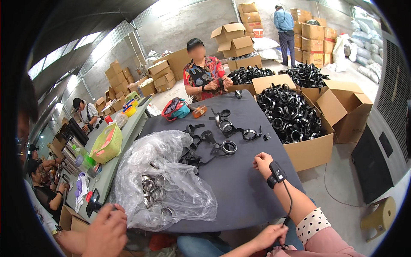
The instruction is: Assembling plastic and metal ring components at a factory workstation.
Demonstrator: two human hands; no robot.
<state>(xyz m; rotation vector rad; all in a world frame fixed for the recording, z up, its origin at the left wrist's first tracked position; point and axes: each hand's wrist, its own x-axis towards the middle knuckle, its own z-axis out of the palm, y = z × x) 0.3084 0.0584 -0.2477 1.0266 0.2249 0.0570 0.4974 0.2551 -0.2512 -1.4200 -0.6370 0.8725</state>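
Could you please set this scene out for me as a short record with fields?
Setting: indoor workshop
Surface: dark grey table
On it: black strap-like parts with metal rings; clear plastic bag holding loose metal rings
Right hand: over the table, fingers curled; black device on the wrist
Other hands: one at lower left, one near the lower edge; owners unclear
Across the table: a co-worker
Right of table: open cardboard box heaped with black parts

Bright light from roof panels (pixel 87 40), fisheye-bent edges, black corners
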